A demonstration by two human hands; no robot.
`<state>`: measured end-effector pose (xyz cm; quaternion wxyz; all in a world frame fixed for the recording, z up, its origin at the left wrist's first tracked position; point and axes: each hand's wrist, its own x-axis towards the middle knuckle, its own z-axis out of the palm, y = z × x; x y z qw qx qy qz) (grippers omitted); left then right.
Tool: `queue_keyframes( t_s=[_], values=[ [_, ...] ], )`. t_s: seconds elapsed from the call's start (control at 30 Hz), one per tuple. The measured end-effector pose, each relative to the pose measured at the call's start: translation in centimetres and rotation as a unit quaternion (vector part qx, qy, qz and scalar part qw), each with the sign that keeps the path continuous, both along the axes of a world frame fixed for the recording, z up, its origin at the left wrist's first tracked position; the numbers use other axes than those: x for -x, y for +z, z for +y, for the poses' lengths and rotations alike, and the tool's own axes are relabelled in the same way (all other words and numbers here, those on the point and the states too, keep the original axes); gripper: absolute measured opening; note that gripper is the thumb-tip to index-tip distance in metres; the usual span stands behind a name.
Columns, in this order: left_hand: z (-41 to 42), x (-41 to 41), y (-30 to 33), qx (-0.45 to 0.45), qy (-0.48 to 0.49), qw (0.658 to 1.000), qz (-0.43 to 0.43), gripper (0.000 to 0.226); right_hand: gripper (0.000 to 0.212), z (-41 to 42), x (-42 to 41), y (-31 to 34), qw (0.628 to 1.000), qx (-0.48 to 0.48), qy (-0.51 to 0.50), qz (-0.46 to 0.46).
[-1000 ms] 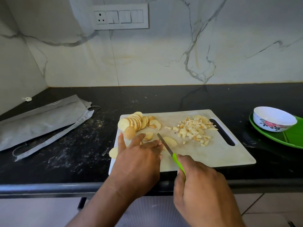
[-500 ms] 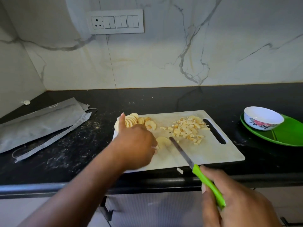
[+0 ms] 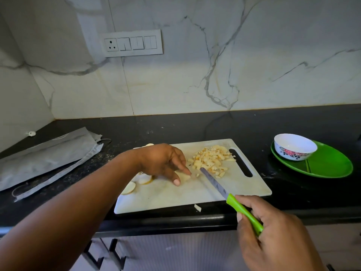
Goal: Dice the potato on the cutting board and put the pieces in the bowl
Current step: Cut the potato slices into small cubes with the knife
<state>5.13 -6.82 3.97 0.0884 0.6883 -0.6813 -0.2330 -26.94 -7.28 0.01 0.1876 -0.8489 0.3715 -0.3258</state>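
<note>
1. Left hand (image 3: 162, 163) was over the middle of the cutting board (image 3: 175, 194), fingers loosely spread and angled down, forefinger and thumb tips on a pale potato slice (image 3: 184, 176). Not curled round it, just touching (contact looked light; the underside was hidden).
2. Right hand (image 3: 273, 237) was wrapped round the green handle of the knife (image 3: 230, 196), fingers clamped on it, below the board's near edge.
3. Blade ran up and left from that grip; its tip sat just right of the left forefinger, at the near edge of the diced pile (image 3: 212, 159).
4. Diced pile lay beyond and right of the left fingertips, beside the board's handle slot.
5. More round slices (image 3: 136, 182) lay under and behind the left wrist, partly hidden.
6. One stray piece (image 3: 197, 207) was off the board on the black counter (image 3: 195, 126), left of the right thumb.
7. Bowl (image 3: 295, 146) stood on a green plate (image 3: 328, 165), well right of both hands; no potato visible in it.
8. Grey cloth (image 3: 45, 157) lay far left of the left arm.
</note>
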Motion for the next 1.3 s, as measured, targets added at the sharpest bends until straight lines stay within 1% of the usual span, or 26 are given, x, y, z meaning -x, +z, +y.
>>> queue_keyframes(
  t_s=[0.1,0.17,0.3,0.43,0.5,0.6,0.67,0.73,0.8,0.9,0.93,1.03,1.1,1.17,1.3],
  values=[
    [-0.2,0.4,-1.0,0.046,0.019,0.998,0.033,0.033,0.028,-0.3,-0.2,0.2,1.0,-0.015,0.015,0.022],
    [0.1,1.1,-1.4,0.062,0.04,0.997,0.039,0.03,0.026,-0.6,-0.6,0.3,0.999,-0.017,0.022,0.044],
    [1.3,3.0,-2.0,0.103,0.09,0.991,-0.011,0.027,0.027,-0.9,-1.6,0.5,0.998,-0.013,0.037,0.055],
    [1.8,4.4,-2.7,0.139,0.16,0.976,-0.044,0.027,0.027,-1.0,-2.6,0.6,0.996,-0.026,0.043,0.067],
    [2.0,4.0,-2.8,0.157,0.147,0.976,-0.045,0.028,0.026,-0.9,-3.0,0.6,0.996,-0.028,0.042,0.069],
    [3.0,2.8,-1.6,0.206,0.079,0.974,-0.05,0.032,0.026,-0.7,-3.1,0.7,0.997,-0.024,0.04,0.068],
    [3.8,1.6,-0.7,0.189,0.028,0.978,-0.087,0.048,0.028,-0.8,-3.1,0.8,0.997,-0.017,0.035,0.068],
    [4.5,0.5,-0.3,0.134,-0.006,0.982,-0.131,0.065,0.03,-0.9,-3.1,0.8,0.997,-0.004,0.027,0.069],
    [4.9,-0.1,-0.8,0.107,-0.001,0.986,-0.124,0.067,0.031,-0.7,-3.3,0.8,0.997,0.013,0.025,0.073],
    [5.0,-0.1,-1.8,0.148,0.021,0.987,-0.064,0.057,0.031,-0.1,-3.8,0.1,0.995,0.025,0.025,0.097],
    [4.9,0.1,-2.1,0.165,0.024,0.984,-0.056,0.053,0.031,0.1,-3.9,-0.4,0.994,0.023,0.021,0.108],
    [4.6,0.7,-2.8,0.205,0.031,0.977,-0.055,0.056,0.036,0.8,-4.3,-1.4,0.996,0.027,0.011,0.09],
    [4.4,0.8,-3.1,0.213,0.044,0.975,-0.05,0.056,0.039,0.9,-4.5,-1.9,0.996,0.034,0.019,0.08],
    [4.2,0.9,-3.4,0.217,0.061,0.973,-0.048,0.055,0.041,0.7,-4.4,-1.9,0.996,0.04,0.004,0.077],
    [4.2,0.9,-3.6,0.233,0.062,0.969,-0.06,0.059,0.038,0.1,-4.4,-1.1,0.995,0.049,-0.034,0.081]
  ],
)
